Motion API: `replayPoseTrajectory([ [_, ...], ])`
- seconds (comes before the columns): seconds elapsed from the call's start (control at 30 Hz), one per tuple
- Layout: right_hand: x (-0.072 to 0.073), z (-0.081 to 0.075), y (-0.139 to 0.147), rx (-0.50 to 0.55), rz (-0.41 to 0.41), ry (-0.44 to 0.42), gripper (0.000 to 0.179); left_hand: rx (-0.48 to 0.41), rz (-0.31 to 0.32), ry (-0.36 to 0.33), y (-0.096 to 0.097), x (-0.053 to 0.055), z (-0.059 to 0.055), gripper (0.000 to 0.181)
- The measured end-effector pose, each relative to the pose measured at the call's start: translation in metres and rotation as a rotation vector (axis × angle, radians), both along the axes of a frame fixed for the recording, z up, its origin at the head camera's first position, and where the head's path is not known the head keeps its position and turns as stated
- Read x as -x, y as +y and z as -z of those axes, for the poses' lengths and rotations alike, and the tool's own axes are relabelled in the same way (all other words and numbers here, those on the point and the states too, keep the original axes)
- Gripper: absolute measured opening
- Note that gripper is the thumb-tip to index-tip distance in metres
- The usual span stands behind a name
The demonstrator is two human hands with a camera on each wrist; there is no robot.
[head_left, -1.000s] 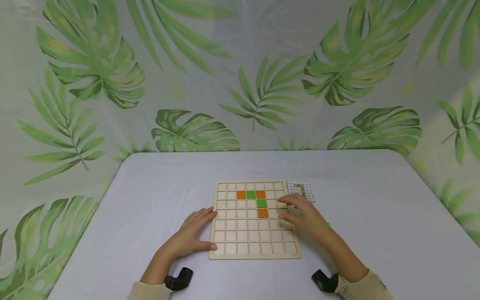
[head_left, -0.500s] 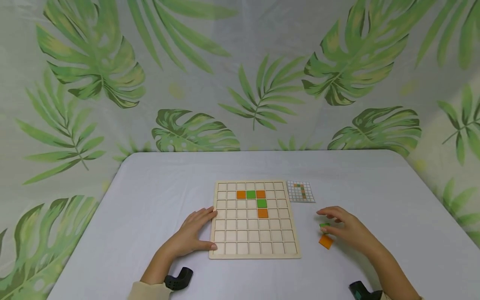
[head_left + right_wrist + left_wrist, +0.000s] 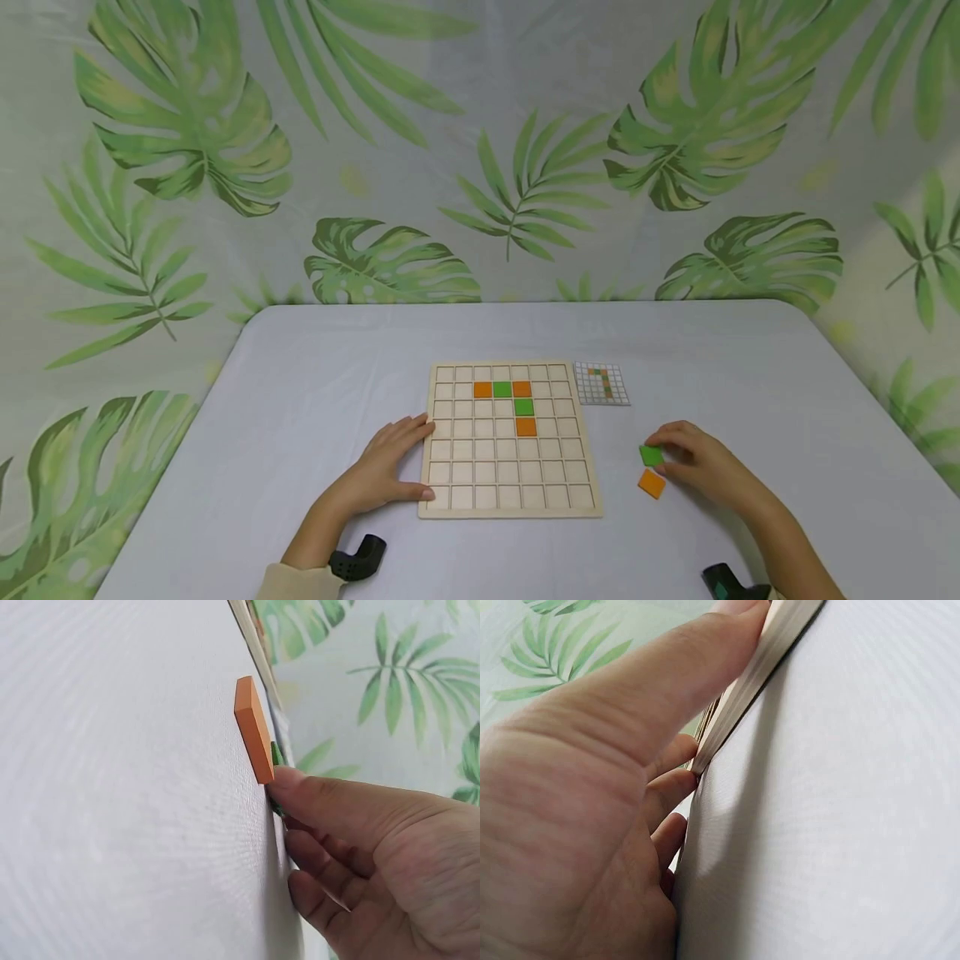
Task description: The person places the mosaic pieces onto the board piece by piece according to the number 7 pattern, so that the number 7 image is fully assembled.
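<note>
A square wooden grid board [image 3: 465, 497] lies on the table, with orange and green tiles set in several of its cells. Along its left edge rests my left hand [image 3: 382, 471], fingers spread, the thumb on the lower left corner. To the right of the board, my right hand [image 3: 701, 462] pinches a green square tile [image 3: 651, 456] between thumb and fingers, down at the table surface. Just in front of it lies an orange tile [image 3: 652, 484], near my right thumb [image 3: 307, 787]. In the right wrist view the orange tile partly hides the green one.
A small printed pattern card [image 3: 602, 383] lies against the board's upper right side. The white-covered table [image 3: 337, 350] reaches back to a leaf-print cloth [image 3: 525, 275]. Both wrists wear black devices.
My right hand has moved from over the board's right side out to the loose tiles and now pinches the green one. The left hand stays on the board's edge.
</note>
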State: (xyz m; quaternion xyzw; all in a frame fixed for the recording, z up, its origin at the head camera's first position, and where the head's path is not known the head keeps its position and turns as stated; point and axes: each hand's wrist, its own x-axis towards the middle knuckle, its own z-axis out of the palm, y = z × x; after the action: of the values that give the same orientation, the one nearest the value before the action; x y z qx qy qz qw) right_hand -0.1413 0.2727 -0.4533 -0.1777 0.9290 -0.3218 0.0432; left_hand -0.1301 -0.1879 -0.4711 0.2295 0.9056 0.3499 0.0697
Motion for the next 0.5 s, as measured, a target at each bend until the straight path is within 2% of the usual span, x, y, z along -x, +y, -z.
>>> replayPoseTrajectory([
  [0.13,0.002,0.000,-0.002,-0.008,0.017,0.029,0.029,0.002,0.002,0.002,0.000,0.000,-0.001,0.092],
  [0.23,0.003,-0.002,-0.006,0.020,0.007,0.084,0.030,-0.001,0.003,0.003,0.000,-0.001,-0.002,0.092],
  [0.37,0.005,-0.010,-0.018,0.075,-0.020,0.185,0.030,-0.002,0.000,0.009,0.000,0.000,-0.001,0.092],
  [0.5,0.008,-0.019,-0.037,0.116,-0.054,0.240,0.029,0.003,-0.006,-0.001,0.000,0.000,0.000,0.093],
])
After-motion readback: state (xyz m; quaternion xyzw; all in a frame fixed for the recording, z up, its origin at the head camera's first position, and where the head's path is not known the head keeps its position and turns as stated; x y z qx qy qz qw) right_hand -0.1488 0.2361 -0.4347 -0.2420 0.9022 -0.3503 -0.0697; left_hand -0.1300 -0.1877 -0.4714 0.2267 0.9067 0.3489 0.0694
